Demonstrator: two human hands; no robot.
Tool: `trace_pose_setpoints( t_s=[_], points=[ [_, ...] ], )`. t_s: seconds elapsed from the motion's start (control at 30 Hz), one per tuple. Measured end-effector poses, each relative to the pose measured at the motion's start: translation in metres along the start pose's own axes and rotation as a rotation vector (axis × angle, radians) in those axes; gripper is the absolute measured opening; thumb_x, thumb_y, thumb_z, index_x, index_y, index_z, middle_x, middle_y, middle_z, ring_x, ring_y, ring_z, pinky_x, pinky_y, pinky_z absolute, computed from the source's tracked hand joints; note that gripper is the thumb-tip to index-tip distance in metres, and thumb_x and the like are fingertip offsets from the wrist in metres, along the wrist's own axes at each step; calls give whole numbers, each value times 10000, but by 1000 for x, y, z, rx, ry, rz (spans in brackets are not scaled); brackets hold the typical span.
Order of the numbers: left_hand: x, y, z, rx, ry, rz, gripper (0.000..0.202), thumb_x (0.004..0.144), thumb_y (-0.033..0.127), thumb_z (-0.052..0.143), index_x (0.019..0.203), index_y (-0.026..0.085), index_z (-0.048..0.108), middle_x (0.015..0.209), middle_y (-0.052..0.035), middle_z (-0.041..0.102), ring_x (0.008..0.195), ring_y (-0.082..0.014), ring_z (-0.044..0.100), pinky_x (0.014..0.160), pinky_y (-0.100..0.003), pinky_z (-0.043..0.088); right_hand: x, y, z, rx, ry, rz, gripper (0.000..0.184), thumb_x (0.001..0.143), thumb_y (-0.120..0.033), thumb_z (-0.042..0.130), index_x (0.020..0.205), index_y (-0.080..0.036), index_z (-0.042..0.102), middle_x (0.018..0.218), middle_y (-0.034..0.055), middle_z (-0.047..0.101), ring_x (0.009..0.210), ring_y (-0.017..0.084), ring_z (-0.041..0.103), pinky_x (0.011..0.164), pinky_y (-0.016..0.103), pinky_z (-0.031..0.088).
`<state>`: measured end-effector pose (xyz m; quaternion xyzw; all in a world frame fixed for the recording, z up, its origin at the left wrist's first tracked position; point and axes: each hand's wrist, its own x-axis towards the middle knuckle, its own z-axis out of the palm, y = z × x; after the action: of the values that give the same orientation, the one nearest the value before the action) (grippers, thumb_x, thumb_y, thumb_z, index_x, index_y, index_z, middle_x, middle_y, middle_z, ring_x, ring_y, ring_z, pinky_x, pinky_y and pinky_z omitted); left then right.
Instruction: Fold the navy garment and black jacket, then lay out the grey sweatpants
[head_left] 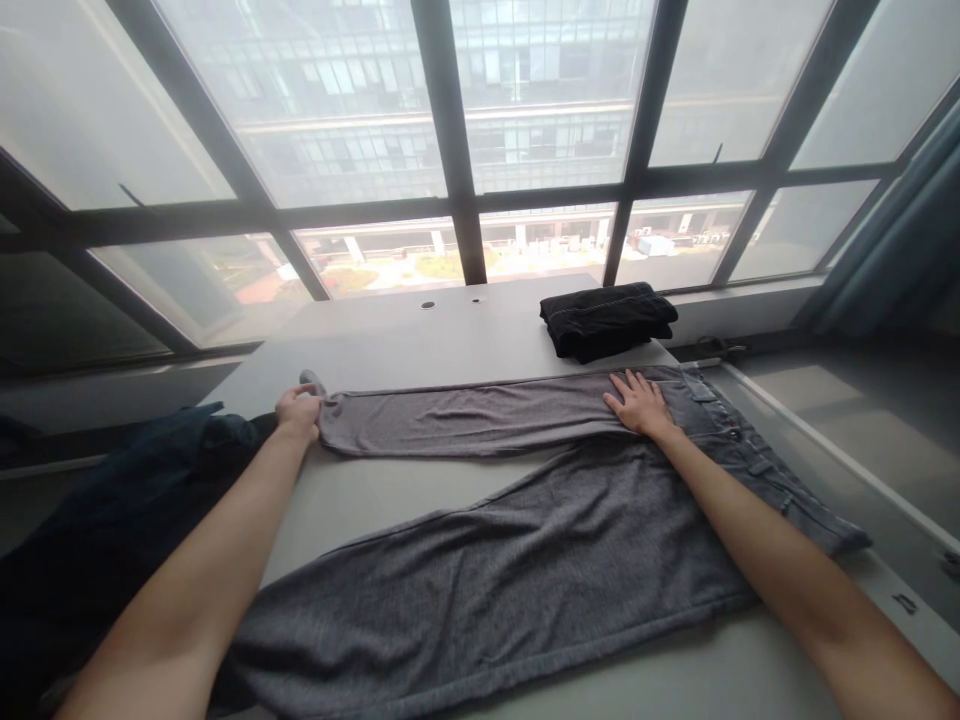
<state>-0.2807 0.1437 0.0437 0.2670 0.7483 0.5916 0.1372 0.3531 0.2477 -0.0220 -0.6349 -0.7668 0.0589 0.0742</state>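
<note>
As the left hand (298, 414) pinches a cuff (330, 408) to keep the grey trousers (480, 570) taut, the open right hand (637, 404) presses the leg (480, 420) flat on the surface (420, 330).

left forearm (199, 580) & right forearm (799, 580) both bare right out to edge of frame, long, slim, smooth, nothing worn on them that i can see. wrists narrow, taper into the hands w/ no band or cuff. right hand (637, 405) has long thin fingers, knuckles only faint. left hand (298, 412) shows mostly its back, fingers partly hidden. nails too small to tell.
</note>
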Motion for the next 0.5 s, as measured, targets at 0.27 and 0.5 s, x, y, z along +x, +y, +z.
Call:
trace_pose_setpoints(
  t_s=[0.27,0.5],
  points=[
    [24,14,-22,-188,38,-145,620,838,32,646,1382,221,416,941,-9,636,730,-121,631,683,-283,570,7,12,17,-27,58,14,746,997,-665,243,1609,-254,361,1693,107,234,1550,314,204,1245,552,154],
    [31,21,-74,-96,58,56,886,798,1,672,1547,310,315,1098,1,610,768,-71,604,682,-202,538,10,17,23,-36,91,2,755,988,-677,236,1601,-260,379,1682,108,267,1538,325,238,1236,566,186]
  ],
)
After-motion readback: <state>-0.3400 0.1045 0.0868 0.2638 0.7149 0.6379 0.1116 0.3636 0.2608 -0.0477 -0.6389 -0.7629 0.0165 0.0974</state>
